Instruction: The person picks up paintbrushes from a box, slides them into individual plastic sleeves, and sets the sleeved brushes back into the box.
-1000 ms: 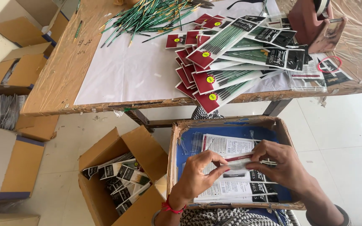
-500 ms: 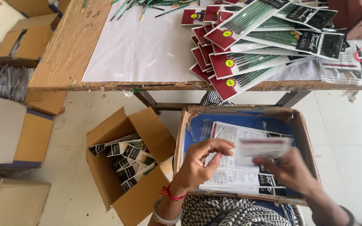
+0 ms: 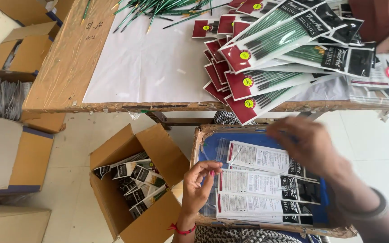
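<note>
Cardboard makes the shallow tray (image 3: 198,148) on your lap, and it has a blue lining inside. Flat clear packets (image 3: 257,182) with white and black cards lie in a row in it. Your left hand (image 3: 197,186) rests on the near left side of the tray, fingers bent loosely, fingertips touching the edge of a packet. It grips nothing that you can see. Your right hand (image 3: 306,144) is over the far right part of the tray. It is blurry, so you cannot tell if it holds a packet or is empty.

Left of the tray, on the floor, sits an open brown box (image 3: 133,180) with more packets standing in it. Far from you is a wooden table (image 3: 64,67) with a white sheet (image 3: 154,63). Red and green brush packs (image 3: 257,63) fan out on its right side, and loose green brushes (image 3: 158,9) lie at the far edge.
</note>
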